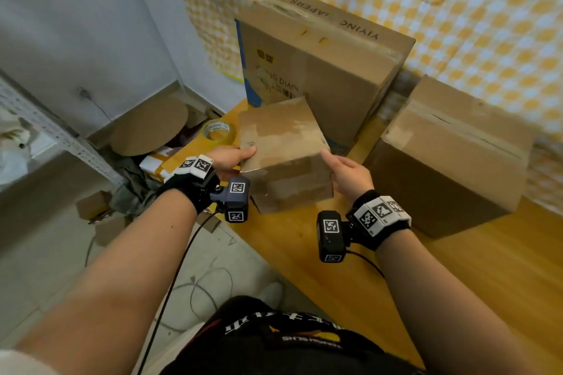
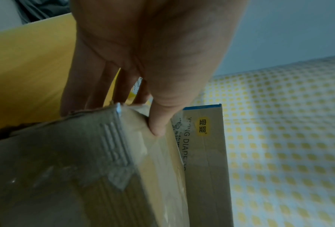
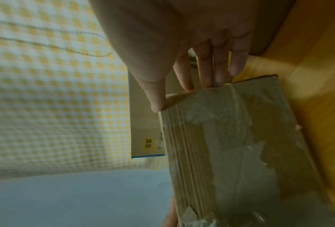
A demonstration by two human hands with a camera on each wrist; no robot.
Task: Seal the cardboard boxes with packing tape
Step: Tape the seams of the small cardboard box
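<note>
A small cardboard box (image 1: 283, 155), patched with glossy clear tape, is tilted over the wooden table (image 1: 380, 277), held between both hands. My left hand (image 1: 243, 155) grips its left top corner, thumb on the top face (image 2: 157, 129) and fingers down the side. My right hand (image 1: 335, 161) holds the right corner, thumb at the edge (image 3: 157, 107) and fingers behind the box (image 3: 230, 145). A roll of clear packing tape (image 1: 217, 131) lies on the table just left of the box, untouched.
A tall diaper carton (image 1: 320, 70) stands directly behind the small box. Another closed cardboard box (image 1: 451, 155) sits on the table to the right. Left of the table are floor clutter, a round cardboard disc (image 1: 149, 125) and cables. A yellow checked cloth (image 1: 457, 9) hangs behind.
</note>
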